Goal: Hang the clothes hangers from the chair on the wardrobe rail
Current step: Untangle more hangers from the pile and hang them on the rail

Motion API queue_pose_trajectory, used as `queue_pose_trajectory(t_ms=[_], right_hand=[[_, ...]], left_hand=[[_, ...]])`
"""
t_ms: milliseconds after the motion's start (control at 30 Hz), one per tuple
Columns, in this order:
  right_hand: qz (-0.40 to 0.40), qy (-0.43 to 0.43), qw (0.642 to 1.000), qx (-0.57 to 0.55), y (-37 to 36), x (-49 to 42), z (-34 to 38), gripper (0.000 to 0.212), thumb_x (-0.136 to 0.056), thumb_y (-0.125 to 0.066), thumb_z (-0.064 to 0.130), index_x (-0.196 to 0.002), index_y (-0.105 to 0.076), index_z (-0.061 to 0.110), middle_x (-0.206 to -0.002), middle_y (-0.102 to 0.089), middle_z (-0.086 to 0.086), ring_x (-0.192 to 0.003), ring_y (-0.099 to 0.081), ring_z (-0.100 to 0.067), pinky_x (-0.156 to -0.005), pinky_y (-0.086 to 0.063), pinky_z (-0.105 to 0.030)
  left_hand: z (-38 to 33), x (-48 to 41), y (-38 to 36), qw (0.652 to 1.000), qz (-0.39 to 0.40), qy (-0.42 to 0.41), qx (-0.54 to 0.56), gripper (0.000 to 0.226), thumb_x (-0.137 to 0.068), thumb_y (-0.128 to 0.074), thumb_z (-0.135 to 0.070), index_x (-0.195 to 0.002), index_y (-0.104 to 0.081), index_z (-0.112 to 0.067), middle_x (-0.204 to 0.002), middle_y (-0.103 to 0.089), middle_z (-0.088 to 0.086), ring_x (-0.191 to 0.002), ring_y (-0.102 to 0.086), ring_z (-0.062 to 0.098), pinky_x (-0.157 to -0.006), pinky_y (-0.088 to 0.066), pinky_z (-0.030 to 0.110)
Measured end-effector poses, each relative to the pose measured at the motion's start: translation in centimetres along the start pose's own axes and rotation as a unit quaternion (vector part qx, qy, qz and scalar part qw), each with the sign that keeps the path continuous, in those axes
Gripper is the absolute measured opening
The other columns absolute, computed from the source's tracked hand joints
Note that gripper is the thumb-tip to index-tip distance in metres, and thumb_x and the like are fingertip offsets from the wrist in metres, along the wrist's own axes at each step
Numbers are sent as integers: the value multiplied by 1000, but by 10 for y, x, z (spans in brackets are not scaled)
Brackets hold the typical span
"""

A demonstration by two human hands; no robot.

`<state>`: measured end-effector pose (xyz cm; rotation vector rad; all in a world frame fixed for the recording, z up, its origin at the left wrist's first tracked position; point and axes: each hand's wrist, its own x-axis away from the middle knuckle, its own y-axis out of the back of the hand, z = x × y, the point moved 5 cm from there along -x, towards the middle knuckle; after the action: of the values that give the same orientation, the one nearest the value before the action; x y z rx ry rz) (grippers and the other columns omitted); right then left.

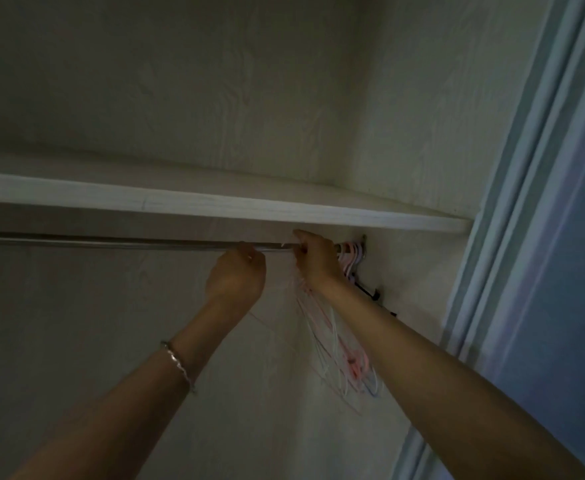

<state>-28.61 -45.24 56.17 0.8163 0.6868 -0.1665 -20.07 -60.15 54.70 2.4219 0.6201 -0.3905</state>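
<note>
A metal wardrobe rail (111, 241) runs across the wardrobe just under a white shelf. Several thin pink, white and pale blue clothes hangers (348, 362) dangle from its right end, their hooks (350, 252) bunched by the rail bracket. My right hand (317, 259) is raised to the rail and its curled fingers hold hanger hooks at the rail. My left hand (237, 275) is just to its left, fingers curled up at the rail; a thin hanger wire trails below it, and what it grips is hidden behind the hand.
The white shelf (318, 211) sits close above the rail. The wardrobe's right side wall (419, 271) carries a black bracket (370, 292). A pale blue door frame (526, 202) borders the right side. The rail's left stretch is bare.
</note>
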Motion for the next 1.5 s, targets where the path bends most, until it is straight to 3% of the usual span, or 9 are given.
queue_pose_trajectory(t_ms=[67,233,367,533,667,767,967,1167,1500], right_hand=[[1,-3,1000,2,-6,-5,-3,40,-93,-50,5,-133,-55,10,-122,-65,-13,-108,-63,-29,-97,-49,-39],[11,15,999,49,-19,-12,-6,41,-94,-47,8,-135,-52,8,-123,-64,-16,-112,-60,-29,-96,-45,-29],[47,51,989,130,-36,-12,-11,37,-91,-49,7,-127,-56,7,-122,-55,-18,-111,-55,-33,-91,-42,-31],[52,163,953,251,-46,-11,-16,79,-87,-63,26,-151,-19,14,-156,-22,-9,-143,-17,-28,-116,-13,-42],[43,197,938,282,-49,-17,-27,67,-79,-69,6,-140,-43,6,-140,-50,-11,-139,-36,-28,-117,-14,-46],[57,156,949,270,-37,-22,-46,65,-81,-58,-4,-143,-38,6,-144,-45,-12,-141,-31,-27,-119,-6,-39],[49,66,956,282,-8,-32,-93,79,-80,-69,22,-148,-30,14,-148,-39,-14,-140,-30,-29,-119,-11,-44],[24,71,956,282,7,-36,-101,51,-95,-46,11,-144,-37,9,-143,-46,-16,-138,-34,-27,-119,0,-41],[-23,119,962,244,2,-26,-94,71,-84,-63,16,-147,-33,12,-152,-35,-10,-140,-33,-27,-117,-17,-45]], left_hand=[[4,-6,-1,1000,-12,-12,-20,27,-93,-41,-19,-107,-61,-8,-111,-64,16,-100,-59,34,-79,-44,31],[12,-22,-1,987,-77,-89,-114,36,-87,-51,-12,-122,-58,-13,-131,-49,9,-119,-46,29,-96,-41,36],[17,-28,-4,982,-80,-80,-151,42,-86,-54,-15,-128,-55,-16,-146,-39,5,-136,-32,26,-107,-35,41],[21,-31,-12,982,-76,-83,-155,42,-86,-54,-14,-128,-55,-14,-149,-37,7,-139,-29,25,-110,-32,41],[20,-35,-19,983,-60,-86,-151,43,-87,-54,-15,-130,-55,-13,-150,-36,9,-140,-30,26,-111,-32,42],[18,-36,-22,986,-55,-79,-134,39,-88,-54,-14,-127,-56,-12,-147,-39,8,-136,-34,27,-109,-34,41],[16,-38,-31,989,-52,-78,-116,37,-88,-54,-15,-124,-56,-9,-136,-50,12,-125,-44,31,-102,-41,42],[12,-37,-41,990,-43,-78,-112,39,-89,-53,-15,-128,-53,-9,-137,-48,7,-127,-41,27,-102,-37,36],[8,-27,-50,993,-21,-67,-98,33,-88,-53,-15,-120,-56,-11,-132,-51,7,-127,-39,24,-99,-38,32]])
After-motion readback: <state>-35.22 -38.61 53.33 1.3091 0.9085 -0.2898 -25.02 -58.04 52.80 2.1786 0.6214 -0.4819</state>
